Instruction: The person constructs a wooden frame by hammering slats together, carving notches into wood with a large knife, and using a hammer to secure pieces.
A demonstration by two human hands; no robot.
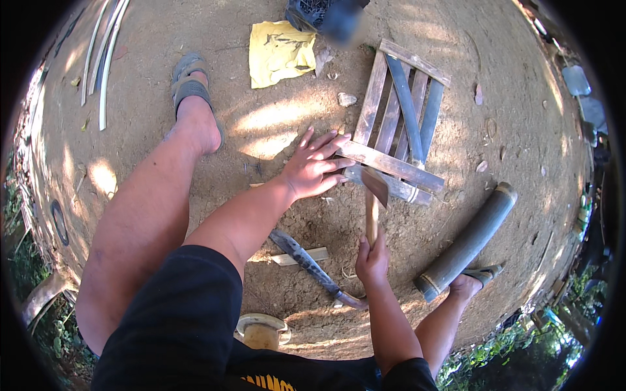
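A slatted frame of bamboo or wood strips [385, 111] lies on the dirt ahead of me. At its near end are two crosswise strips. My left hand [313, 166] rests with fingers spread on the left ends of these strips, pressing on them. Wrapped round a wooden handle is my right hand [372, 259], closed on a hatchet-like tool with a dark metal head [376, 187]. Its head is over the near strip, and whether the two touch I cannot tell. A machete [303, 257] lies on the ground between my forearms, beside a pale flat strip [300, 256].
A thick bamboo tube [466, 241] lies at the right by my foot. Ahead are a yellow sheet [280, 53] with small dark pieces and a black bag [306, 14]. Long pale strips [107, 65] lie far left. A round stool-like object [261, 329] is near me.
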